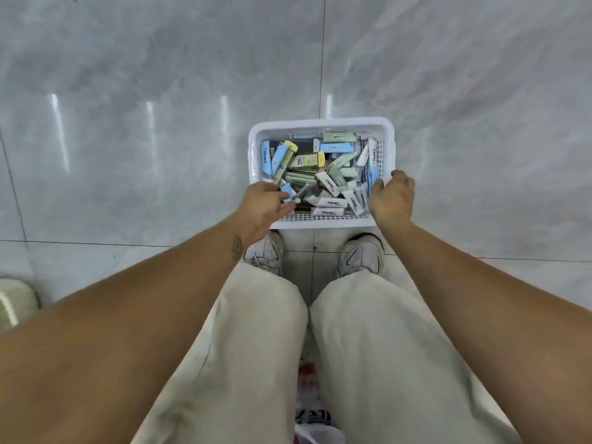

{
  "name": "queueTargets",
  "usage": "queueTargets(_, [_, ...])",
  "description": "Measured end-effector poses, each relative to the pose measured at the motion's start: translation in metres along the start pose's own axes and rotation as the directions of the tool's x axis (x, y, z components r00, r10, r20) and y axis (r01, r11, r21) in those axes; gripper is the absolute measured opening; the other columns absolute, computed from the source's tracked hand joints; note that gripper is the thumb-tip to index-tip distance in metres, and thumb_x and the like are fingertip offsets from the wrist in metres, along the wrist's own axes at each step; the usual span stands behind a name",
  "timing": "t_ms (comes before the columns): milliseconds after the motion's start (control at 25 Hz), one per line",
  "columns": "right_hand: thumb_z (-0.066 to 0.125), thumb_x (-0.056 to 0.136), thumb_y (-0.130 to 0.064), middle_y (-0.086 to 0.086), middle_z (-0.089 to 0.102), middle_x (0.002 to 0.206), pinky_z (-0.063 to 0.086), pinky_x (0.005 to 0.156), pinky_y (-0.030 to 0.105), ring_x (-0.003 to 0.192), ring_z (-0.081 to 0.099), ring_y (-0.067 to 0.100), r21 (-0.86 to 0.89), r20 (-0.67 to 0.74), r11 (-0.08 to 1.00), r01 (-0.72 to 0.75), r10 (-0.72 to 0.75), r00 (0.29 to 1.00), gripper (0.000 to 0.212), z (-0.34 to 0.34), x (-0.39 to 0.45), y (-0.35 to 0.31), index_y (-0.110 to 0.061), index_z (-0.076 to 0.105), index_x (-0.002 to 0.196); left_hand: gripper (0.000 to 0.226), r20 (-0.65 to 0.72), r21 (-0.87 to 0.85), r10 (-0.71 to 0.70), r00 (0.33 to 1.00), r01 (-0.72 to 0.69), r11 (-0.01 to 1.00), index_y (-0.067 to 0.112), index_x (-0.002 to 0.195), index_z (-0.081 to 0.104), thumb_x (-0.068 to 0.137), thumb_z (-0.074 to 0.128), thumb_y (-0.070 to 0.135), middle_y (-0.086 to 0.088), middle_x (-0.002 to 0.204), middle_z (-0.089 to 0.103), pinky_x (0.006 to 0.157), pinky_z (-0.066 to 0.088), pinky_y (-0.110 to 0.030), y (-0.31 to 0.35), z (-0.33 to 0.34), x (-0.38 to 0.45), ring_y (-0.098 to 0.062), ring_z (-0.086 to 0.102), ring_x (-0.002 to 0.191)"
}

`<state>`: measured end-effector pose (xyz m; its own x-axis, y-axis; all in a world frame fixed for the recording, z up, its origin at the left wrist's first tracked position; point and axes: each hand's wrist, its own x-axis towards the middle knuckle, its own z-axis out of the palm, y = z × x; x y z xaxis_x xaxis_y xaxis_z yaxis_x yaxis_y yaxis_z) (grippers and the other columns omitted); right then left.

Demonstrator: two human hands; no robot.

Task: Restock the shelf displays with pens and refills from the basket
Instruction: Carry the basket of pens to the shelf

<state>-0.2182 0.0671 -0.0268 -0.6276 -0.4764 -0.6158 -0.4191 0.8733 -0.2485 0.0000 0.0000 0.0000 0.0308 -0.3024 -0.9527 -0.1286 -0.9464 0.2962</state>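
A white rectangular plastic basket [321,125] with rounded corners and latticed walls sits on the glossy grey marble-patterned floor tiles [144,107], just ahead of the person's two pale mesh sneakers [361,257]. It is heaped with small oblong cardboard packs of pens and refills [330,184] lying at every angle: light blue ones along the left wall and near the far side, sage-green ones through the middle, white ones with dark printed labels bunched toward the near right corner, and a couple of clear tubes with yellow caps [288,155] leaning at the left (the print on the labels is too small to read). The left hand [264,203] reaches in over the near left corner, its fingers curled and pinching a small light blue pack [287,190] just above the pile, with a slim grey pen-like stick [302,192] lying right beside the fingertips. The right hand [392,195] grips the basket's right rim near the front corner, fingers hooked over the edge and the thumb on the inner side. Both forearms are bare, and loose cream cloth trousers [250,347] fill the lower view. A pale green rounded object [14,304] shows at the left edge, cut off by the frame.
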Motion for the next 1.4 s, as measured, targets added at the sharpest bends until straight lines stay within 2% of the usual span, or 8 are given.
queueTargets(120, [0.043,0.104,-0.025,0.023,0.043,0.141,0.043,0.104,0.049,0.126,0.047,0.038,-0.034,0.007,0.999,-0.018,0.018,1.000,0.051,0.012,0.010,-0.008,0.002,0.032,0.146,0.040,0.015,0.183,0.176,0.984,-0.176,0.967,-0.002,0.122,0.051,0.086,0.053,-0.020,-0.016,0.116,0.060,0.077,0.056,-0.020,0.006,0.008,0.015,-0.025,0.065,0.098])
queueTargets(200, [0.040,0.105,-0.027,0.022,0.043,0.141,0.044,0.102,0.051,0.127,0.047,0.038,-0.057,-0.021,0.998,-0.032,0.031,0.999,0.052,0.021,0.018,-0.011,0.002,0.031,0.146,0.036,-0.121,0.477,0.383,0.916,-0.284,0.831,0.004,0.118,0.054,0.086,0.055,-0.012,-0.011,0.112,0.055,0.067,0.052,-0.019,0.009,0.007,0.023,-0.021,0.059,0.086])
queueTargets(320, [0.037,0.105,-0.031,0.021,0.045,0.138,0.042,0.099,0.048,0.126,0.046,0.037,-0.064,-0.079,0.997,-0.039,0.034,0.996,0.050,0.027,0.028,-0.010,0.002,0.036,0.142,0.043,-0.291,0.798,0.594,0.750,-0.153,0.583,0.005,0.127,0.048,0.090,0.063,0.022,-0.013,0.127,0.046,0.084,0.047,-0.041,0.002,-0.006,0.044,-0.027,0.051,0.109])
queueTargets(480, [0.036,0.105,-0.038,0.021,0.050,0.131,0.042,0.096,0.046,0.120,0.049,0.037,-0.011,-0.174,1.000,-0.026,0.024,0.984,0.050,0.036,0.045,-0.006,0.003,0.046,0.131,0.047,-0.340,0.676,0.388,0.856,-0.064,0.734,-0.001,0.127,0.043,0.102,0.040,0.039,-0.021,0.130,0.047,0.085,0.043,-0.043,-0.005,0.000,0.074,-0.036,0.052,0.114])
queueTargets(760, [0.032,0.104,-0.046,0.010,0.059,0.097,0.038,0.069,0.034,0.085,0.055,0.028,0.111,-0.150,0.986,-0.122,0.138,0.979,0.040,0.002,0.037,-0.016,-0.010,0.049,0.098,0.039,-0.343,0.654,0.443,0.828,-0.127,0.745,0.004,0.107,0.046,0.106,0.027,0.037,-0.015,0.102,0.058,0.056,0.034,-0.032,0.019,-0.006,0.053,-0.026,0.054,0.080])
queueTargets(920, [0.033,0.103,-0.050,0.001,0.050,0.074,0.038,0.067,0.035,0.076,0.053,0.029,0.103,-0.151,0.991,-0.086,0.101,0.983,0.043,-0.069,-0.004,-0.042,-0.011,0.045,0.091,0.035,-0.270,0.716,0.540,0.797,-0.208,0.666,0.010,0.094,0.041,0.106,0.027,0.041,-0.003,0.076,0.053,0.061,0.033,-0.034,0.072,-0.023,-0.017,-0.027,0.051,0.072])
queueTargets(1120, [0.036,0.103,-0.049,0.003,0.048,0.069,0.046,0.067,0.043,0.074,0.053,0.033,0.181,-0.198,0.981,0.064,-0.028,0.980,0.045,-0.197,-0.082,-0.108,-0.008,0.044,0.086,0.039,-0.153,0.776,0.699,0.698,-0.353,0.522,0.012,0.090,0.040,0.105,0.027,0.046,-0.002,0.065,0.048,0.056,0.031,-0.035,0.181,-0.048,-0.155,-0.031,0.049,0.064])
queueTargets(1400, [0.035,0.106,-0.039,0.002,0.048,0.067,0.038,0.065,0.039,0.074,0.050,0.032,0.355,-0.312,0.905,0.234,-0.121,0.942,0.043,-0.353,-0.176,-0.224,-0.005,0.049,0.084,0.044,-0.154,0.618,0.756,0.636,-0.535,0.576,0.006,0.091,0.045,0.105,0.027,0.043,-0.006,0.072,0.051,0.060,0.041,-0.040,0.306,-0.079,-0.329,-0.028,0.052,0.069])
